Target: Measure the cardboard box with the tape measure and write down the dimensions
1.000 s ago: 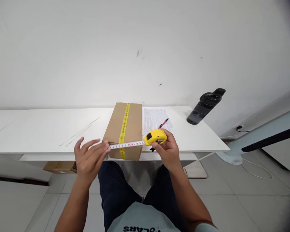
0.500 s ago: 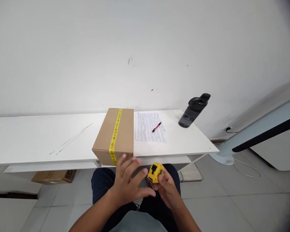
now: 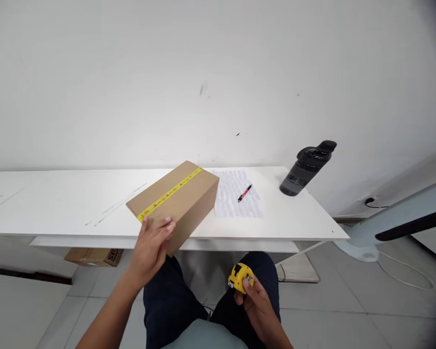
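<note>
1. Brown cardboard, sealed with a band of printed yellow tape (image 3: pixel 170 194), forms the oblong box (image 3: pixel 179 198) lying askew on the long white desk (image 3: pixel 76 203), directly beneath and ahead of the left fingers. Its near corner reaches past the front edge of the desk.

2. The left hand (image 3: pixel 150 249) touches the near end of the box, its fingers slightly apart and laid over the top beside the tape; the thumb cannot be made out.

3. The right hand (image 3: pixel 257 305) has its fingers clamped on a rounded yellow-and-black tape measure (image 3: pixel 241 277), held in front of the desk above a leg in dark blue trousers (image 3: pixel 267 269), well apart from the left fingers.

4. Ahead of the right fingers, just beside the box, lies a white paper sheet (image 3: pixel 228 203) covered in small writing too fine to read. A slim red-and-black pen (image 3: pixel 244 193) rests slantwise on it.

5. Farther off, beyond the right fingers and to their right, a black bottle with a dark lid (image 3: pixel 307 167) stands near the desk's end.

6. Below the desk, left of the left fingers, sits another brown cardboard carton (image 3: pixel 94 256) with black lettering.
</note>
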The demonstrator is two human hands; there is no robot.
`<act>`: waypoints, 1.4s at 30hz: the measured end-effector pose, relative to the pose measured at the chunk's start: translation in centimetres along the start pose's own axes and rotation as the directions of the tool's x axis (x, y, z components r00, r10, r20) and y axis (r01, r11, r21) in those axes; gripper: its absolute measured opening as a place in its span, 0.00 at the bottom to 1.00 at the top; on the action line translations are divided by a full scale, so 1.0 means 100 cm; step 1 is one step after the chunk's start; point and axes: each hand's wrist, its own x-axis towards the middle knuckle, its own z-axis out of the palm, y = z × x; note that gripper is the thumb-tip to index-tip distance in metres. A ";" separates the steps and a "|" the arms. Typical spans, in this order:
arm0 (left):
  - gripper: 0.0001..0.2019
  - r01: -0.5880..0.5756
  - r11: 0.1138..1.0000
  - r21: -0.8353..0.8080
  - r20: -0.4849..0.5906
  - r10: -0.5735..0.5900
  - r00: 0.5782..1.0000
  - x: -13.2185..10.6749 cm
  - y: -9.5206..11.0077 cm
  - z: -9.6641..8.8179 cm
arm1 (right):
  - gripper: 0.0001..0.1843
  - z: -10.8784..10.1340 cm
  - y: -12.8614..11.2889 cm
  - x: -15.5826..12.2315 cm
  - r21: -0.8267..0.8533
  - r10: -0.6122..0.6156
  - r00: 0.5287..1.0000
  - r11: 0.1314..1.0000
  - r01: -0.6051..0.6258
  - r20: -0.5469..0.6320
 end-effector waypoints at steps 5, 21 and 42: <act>0.33 0.010 0.998 0.067 -0.069 -0.006 0.998 -0.011 -0.042 -0.020 | 0.29 0.006 -0.014 0.010 -0.052 -0.012 1.000 0.999 0.013 0.025; 0.13 -0.096 0.977 -0.193 0.075 0.112 0.991 -0.027 0.073 0.019 | 0.24 0.079 -0.017 0.013 -0.039 0.013 0.895 0.999 0.005 0.445; 0.09 0.288 0.954 0.086 -0.198 -0.267 0.943 -0.035 -0.114 -0.067 | 0.31 0.070 -0.178 0.111 -0.380 -0.831 0.545 0.470 0.797 0.114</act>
